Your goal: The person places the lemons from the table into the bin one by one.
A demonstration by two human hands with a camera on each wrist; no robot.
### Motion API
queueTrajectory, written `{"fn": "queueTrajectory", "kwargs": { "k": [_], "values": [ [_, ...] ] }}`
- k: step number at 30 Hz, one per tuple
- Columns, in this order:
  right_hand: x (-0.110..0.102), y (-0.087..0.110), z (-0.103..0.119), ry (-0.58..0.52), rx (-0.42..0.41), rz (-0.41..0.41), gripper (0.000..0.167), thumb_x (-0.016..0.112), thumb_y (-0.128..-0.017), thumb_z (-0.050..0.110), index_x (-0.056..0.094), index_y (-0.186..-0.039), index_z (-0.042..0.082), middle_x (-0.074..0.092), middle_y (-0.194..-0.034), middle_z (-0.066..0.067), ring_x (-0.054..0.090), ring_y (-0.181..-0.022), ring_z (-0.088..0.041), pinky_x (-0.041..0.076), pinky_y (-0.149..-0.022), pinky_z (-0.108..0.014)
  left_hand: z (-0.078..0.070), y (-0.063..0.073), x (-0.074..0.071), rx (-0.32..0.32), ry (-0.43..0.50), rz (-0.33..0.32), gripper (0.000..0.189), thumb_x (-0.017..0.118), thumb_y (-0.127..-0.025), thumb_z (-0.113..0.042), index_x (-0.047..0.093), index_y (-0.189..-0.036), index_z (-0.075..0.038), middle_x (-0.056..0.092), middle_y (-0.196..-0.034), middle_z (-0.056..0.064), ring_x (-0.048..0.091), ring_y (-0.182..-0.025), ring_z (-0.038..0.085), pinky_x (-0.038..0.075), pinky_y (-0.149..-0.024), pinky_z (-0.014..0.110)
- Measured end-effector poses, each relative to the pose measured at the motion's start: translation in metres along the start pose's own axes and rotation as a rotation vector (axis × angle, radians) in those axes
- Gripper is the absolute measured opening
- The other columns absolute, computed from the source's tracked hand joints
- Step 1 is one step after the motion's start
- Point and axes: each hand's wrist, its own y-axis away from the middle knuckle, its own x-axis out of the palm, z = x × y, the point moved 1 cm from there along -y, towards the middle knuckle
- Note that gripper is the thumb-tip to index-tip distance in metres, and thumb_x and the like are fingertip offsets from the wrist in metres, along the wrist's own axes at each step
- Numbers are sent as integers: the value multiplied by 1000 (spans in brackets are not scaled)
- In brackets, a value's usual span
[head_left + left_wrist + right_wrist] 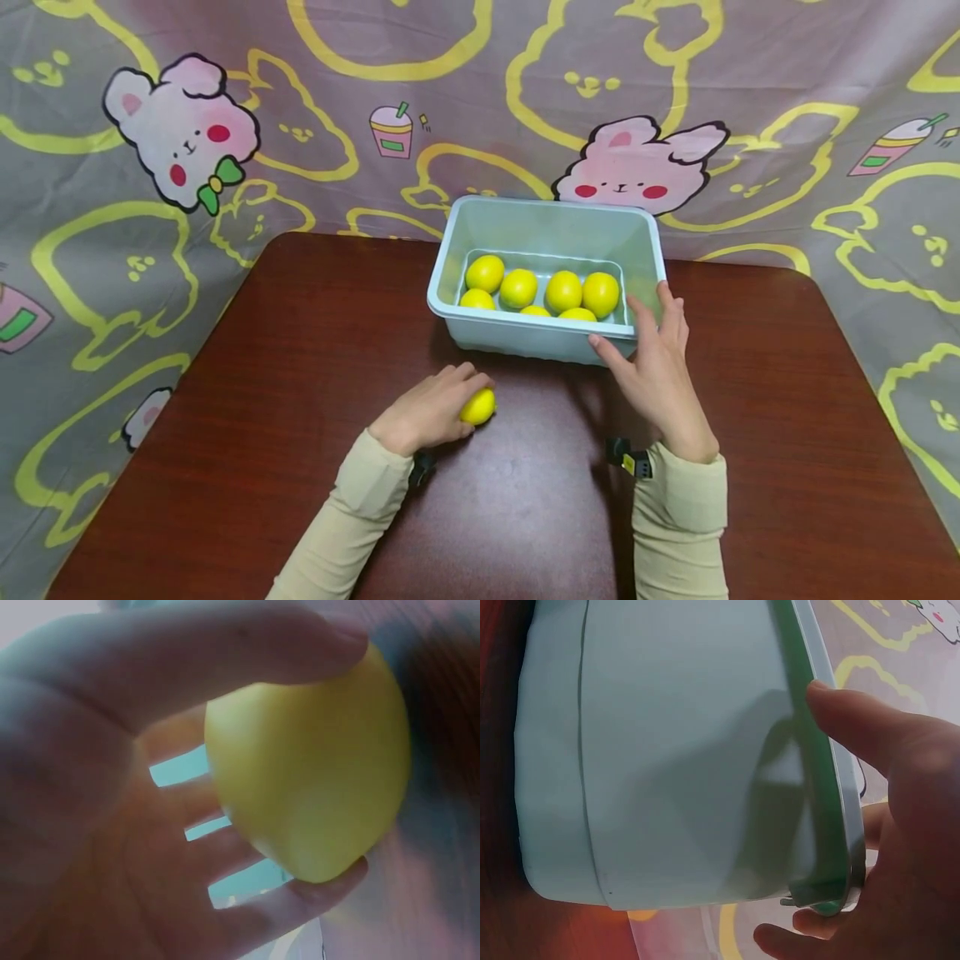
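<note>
A yellow lemon point(478, 407) is held in my left hand point(435, 407), low over the table in front of the bin. The left wrist view shows the thumb across one side of the lemon point(315, 772) and the fingers curled round the other. My right hand point(660, 379) grips the near right corner of a light blue plastic bin point(517, 337), thumb at the front rim and index finger reaching inside. In the right wrist view the thumb lies on the rim of the bin point(675, 765). Several more lemons point(518, 288) lie on the bin's floor, the nearest partly hidden by its front wall.
The dark brown wooden table point(300, 350) carries the bin near its back edge. Behind and beside it hangs a grey-pink curtain point(480, 100) with cartoon animals and yellow outlines. Small dark devices point(630, 460) are strapped at both wrists.
</note>
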Motion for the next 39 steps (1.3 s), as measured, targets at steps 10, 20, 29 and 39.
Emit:
{"fn": "queueTrajectory", "kwargs": {
  "k": [10, 20, 29, 39],
  "values": [
    [0, -1, 0, -5, -29, -28, 73, 68, -89, 30, 35, -144, -6, 1, -161, -18, -8, -148, -41, 20, -109, -71, -7, 2, -9, 71, -47, -94, 50, 78, -77, -14, 59, -123, -19, 52, -115, -3, 49, -100, 18, 42, -78, 30],
    [-1, -1, 0, -4, -26, -27, 74, 68, -89, 31, 34, -145, -5, 1, -161, -19, -8, -148, -42, 20, -108, -71, -15, 4, -22, 125, -71, -158, 57, 76, -80, -18, 53, -132, -20, 53, -123, -4, 48, -104, 16, 42, -79, 28],
    [0, -1, -1, -8, -27, -31, 74, 68, -90, 29, 33, -146, -3, 1, -161, -18, -7, -148, -42, 21, -108, -72, -22, 3, -31, 225, -83, -295, 52, 72, -80, -22, 51, -127, -20, 54, -122, -7, 50, -106, 14, 42, -79, 26],
    [0, 0, 1, -2, -23, -35, 75, 68, -89, 30, 33, -146, -3, 2, -161, -18, -6, -149, -41, 21, -109, -70, -29, 1, -42, 312, -125, -368, 50, 71, -80, -21, 53, -127, -18, 53, -127, -4, 49, -113, 15, 43, -83, 29]
  ]
}}
